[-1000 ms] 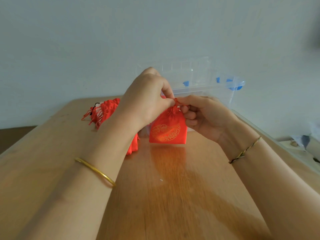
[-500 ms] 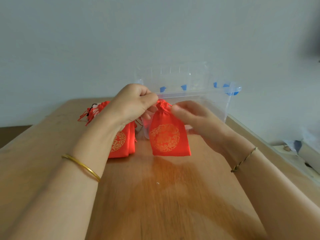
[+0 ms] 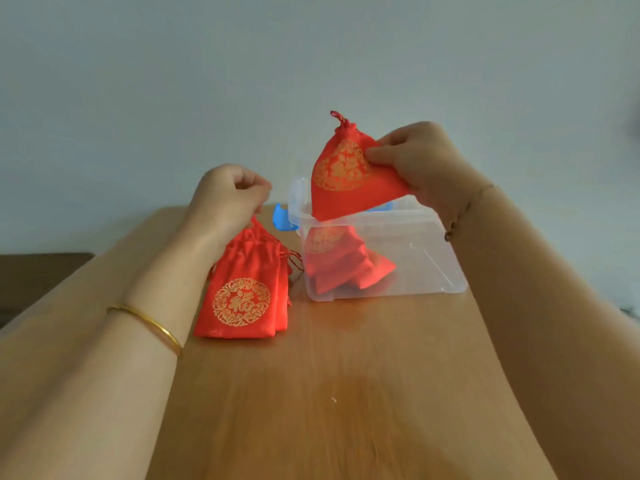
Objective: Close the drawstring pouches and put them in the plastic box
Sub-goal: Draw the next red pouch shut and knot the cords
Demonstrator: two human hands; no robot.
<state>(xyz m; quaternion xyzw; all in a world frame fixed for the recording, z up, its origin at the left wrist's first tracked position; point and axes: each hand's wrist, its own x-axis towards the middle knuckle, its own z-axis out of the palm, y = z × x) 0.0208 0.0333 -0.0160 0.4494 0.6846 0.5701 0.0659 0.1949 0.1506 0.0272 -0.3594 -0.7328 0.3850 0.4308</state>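
The right hand (image 3: 426,168) pinches the side edge of a closed red fabric drawstring pouch (image 3: 346,181) with a gold circular emblem, thumb on the front face. It holds the pouch tilted in the air directly above the open clear plastic box (image 3: 415,271), which contains further red pouches (image 3: 343,268) in a heap. The left hand (image 3: 228,199) is curled directly over the gathered necks of a stack of red pouches (image 3: 242,292) on the wooden table (image 3: 346,393) just left of the box; whether its fingers grip a cord cannot be determined, because the contact is hidden beneath the hand.
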